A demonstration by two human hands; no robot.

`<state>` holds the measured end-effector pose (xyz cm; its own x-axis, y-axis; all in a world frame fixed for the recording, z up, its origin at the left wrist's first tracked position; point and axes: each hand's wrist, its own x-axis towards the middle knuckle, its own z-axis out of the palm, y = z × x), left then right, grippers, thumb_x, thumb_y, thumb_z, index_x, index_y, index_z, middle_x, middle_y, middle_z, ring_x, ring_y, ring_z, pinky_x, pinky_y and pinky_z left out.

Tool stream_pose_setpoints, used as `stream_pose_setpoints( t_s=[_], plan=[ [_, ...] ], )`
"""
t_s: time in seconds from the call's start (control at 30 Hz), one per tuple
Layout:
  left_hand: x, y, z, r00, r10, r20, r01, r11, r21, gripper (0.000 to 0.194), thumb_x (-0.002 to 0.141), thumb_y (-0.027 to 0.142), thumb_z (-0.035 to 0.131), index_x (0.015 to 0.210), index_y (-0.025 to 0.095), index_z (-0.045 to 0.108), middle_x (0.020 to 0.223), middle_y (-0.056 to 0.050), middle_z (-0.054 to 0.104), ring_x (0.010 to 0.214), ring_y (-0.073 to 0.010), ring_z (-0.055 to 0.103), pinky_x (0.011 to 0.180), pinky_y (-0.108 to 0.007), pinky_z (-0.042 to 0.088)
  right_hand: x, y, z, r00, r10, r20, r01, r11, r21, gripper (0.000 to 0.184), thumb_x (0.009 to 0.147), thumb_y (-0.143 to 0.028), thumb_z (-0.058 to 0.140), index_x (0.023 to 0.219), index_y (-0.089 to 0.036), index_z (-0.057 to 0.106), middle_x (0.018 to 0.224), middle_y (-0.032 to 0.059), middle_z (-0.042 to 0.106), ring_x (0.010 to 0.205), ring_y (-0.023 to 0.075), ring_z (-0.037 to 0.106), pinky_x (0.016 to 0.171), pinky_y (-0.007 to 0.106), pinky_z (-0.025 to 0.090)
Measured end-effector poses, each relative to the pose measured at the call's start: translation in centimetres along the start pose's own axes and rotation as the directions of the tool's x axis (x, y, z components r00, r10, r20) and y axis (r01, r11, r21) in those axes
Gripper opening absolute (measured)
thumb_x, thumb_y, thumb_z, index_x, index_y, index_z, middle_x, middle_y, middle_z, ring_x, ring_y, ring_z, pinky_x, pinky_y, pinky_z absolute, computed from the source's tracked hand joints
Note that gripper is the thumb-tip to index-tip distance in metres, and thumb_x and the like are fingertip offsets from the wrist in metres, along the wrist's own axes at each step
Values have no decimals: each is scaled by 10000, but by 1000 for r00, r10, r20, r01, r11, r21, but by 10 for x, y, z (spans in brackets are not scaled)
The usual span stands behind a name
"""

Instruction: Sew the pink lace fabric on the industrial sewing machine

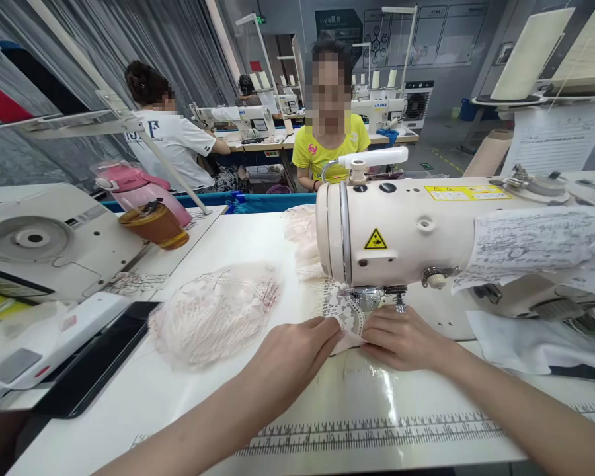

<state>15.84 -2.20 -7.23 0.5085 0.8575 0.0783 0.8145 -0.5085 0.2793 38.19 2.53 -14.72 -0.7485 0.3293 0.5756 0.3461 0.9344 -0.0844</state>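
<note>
The left hand's (305, 347) grip is pinching the near edge of the lace (344, 305), and the right hand's (409, 337) grip is pinching it just beside. The lace is lying on the bench (258, 235) beneath the sewing machine's (401, 228) head. The right fingers are resting near its metal parts (369, 296), so slipping forward could be risking injury; uneven pulling could be puckering the lace.
</note>
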Motion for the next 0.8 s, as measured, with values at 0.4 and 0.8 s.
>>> stream_pose_setpoints(
  t_s=[0.4,0.8],
  plan=[
    [21,-18,63,794,541,-278,-445,828,340,143,903,86,488,826,154,588,667,8,582,580,-128,509,536,-269,385,-3,15,-9,973,-216,-83,198,962,-186,125,906,-235,524,819,-180,595,815,-29,701,747,117,611,569,268,397],
    [20,-24,62,776,542,-322,-395,816,423,169,861,27,513,828,169,599,572,45,540,527,-118,492,539,-294,385,0,12,-1,996,-74,53,72,997,33,84,918,-164,550,873,-192,615,936,-34,706,973,103,626,1024,352,468]
  ],
)
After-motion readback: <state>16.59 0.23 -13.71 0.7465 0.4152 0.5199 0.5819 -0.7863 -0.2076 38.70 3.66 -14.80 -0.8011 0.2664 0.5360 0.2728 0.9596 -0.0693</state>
